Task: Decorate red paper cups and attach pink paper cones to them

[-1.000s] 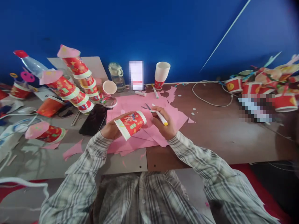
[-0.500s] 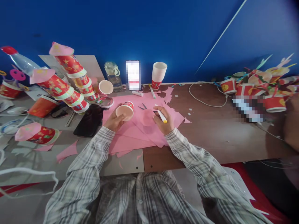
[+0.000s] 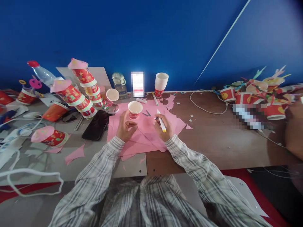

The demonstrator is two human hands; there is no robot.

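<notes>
A red paper cup with a white rim (image 3: 135, 107) stands upright on the pink paper sheets (image 3: 132, 143). Close beside its lower left is my left hand (image 3: 126, 127), index finger raised and thumb apart, with nothing gripped; whether a fingertip touches the cup is unclear. My right hand (image 3: 163, 127) is closed around a white marker with a yellow end (image 3: 162, 122). Dark scissor blades (image 3: 147, 113) lie spread on the paper between both hands; their handles are partly hidden by my right fingers. Near those fingers is a round pink paper piece (image 3: 148, 125).
Towers of red cups with pink paper tops (image 3: 82, 75) rise at left, near a black phone (image 3: 96, 126). A stack of cups (image 3: 162, 82) and a water bottle (image 3: 120, 86) stand behind. Decorated cups (image 3: 243, 97) and a cable (image 3: 208, 110) are at right.
The cup, tilted in my left hand before, now stands upright on the paper, and that hand has let go. My right hand keeps the marker. The view has shifted slightly.
</notes>
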